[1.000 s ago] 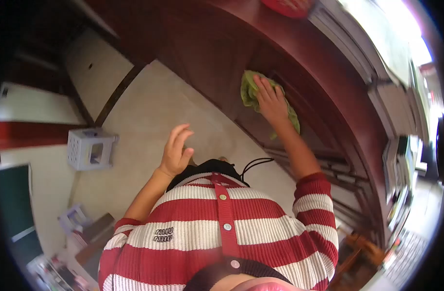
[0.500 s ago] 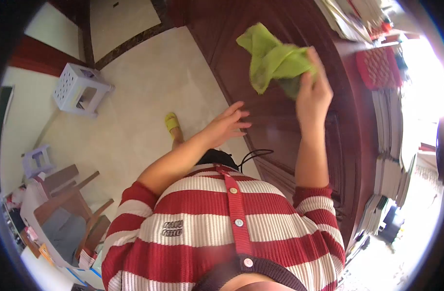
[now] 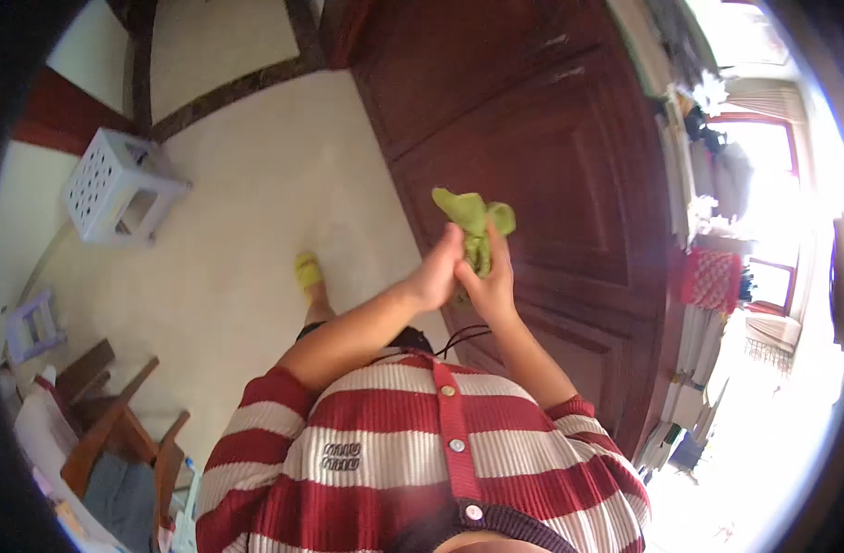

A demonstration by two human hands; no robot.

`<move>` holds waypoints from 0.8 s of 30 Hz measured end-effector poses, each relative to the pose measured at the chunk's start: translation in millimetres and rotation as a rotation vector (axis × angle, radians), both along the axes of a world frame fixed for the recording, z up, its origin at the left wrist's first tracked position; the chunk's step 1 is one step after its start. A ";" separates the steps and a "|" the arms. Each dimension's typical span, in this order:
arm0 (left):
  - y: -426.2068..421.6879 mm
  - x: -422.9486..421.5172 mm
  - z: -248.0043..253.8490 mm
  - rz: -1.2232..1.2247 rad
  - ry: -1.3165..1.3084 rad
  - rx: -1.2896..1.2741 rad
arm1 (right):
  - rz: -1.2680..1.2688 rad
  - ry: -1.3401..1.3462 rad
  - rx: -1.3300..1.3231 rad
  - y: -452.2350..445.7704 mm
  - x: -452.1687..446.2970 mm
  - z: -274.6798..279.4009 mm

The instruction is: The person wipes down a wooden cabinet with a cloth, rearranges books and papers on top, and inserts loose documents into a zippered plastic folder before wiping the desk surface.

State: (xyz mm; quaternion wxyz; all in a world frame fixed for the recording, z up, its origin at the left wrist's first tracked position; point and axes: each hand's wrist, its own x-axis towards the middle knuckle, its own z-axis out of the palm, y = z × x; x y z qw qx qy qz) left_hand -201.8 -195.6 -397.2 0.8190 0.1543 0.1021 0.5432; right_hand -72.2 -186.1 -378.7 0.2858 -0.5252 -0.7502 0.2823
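Observation:
A green cloth (image 3: 475, 214), bunched up, is between my two hands in front of my striped sweater. My right hand (image 3: 492, 284) is closed round its lower part, thumb toward the left hand. My left hand (image 3: 436, 272) presses against the cloth's left side, its fingers partly hidden behind the thumb and the cloth. The cloth's upper ends stick out above both hands. Behind the cloth rises the dark red wooden panelled furniture (image 3: 551, 175), apart from my hands.
A white plastic stool (image 3: 118, 189) stands at the left, with a smaller stool (image 3: 35, 327) below it. A wooden chair (image 3: 118, 442) is at the lower left. Books (image 3: 694, 350) and a red patterned item (image 3: 712, 279) line the right. A yellow slipper (image 3: 307, 270) is on the floor.
The cloth has come away from the wooden panel, down and toward my body, and is now bunched smaller. My left hand has moved up and right to meet it.

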 end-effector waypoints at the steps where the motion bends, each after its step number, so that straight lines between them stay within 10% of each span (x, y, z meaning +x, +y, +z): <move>1: 8.2 -23.4 -6.6 -0.157 0.026 0.020 | 0.013 0.005 -0.070 22.1 2.5 5.0; 3: 22.7 -79.3 -1.9 -0.238 0.428 0.012 | -0.109 0.169 -0.118 71.3 -16.9 30.9; 8: 20.1 -190.9 -34.8 -0.073 0.829 -0.111 | -0.209 -0.193 0.837 203.8 -42.9 149.4; 12: -13.3 -250.1 -79.9 0.153 0.872 -0.478 | -0.270 -1.012 0.993 293.9 -65.1 118.6; 16: -44.6 -284.7 -113.0 0.231 0.864 -0.737 | 0.048 -0.954 0.755 402.1 -78.0 21.2; 24: 37.7 -325.4 -112.7 0.440 0.823 -0.905 | 0.020 -0.369 1.170 568.8 -260.2 72.5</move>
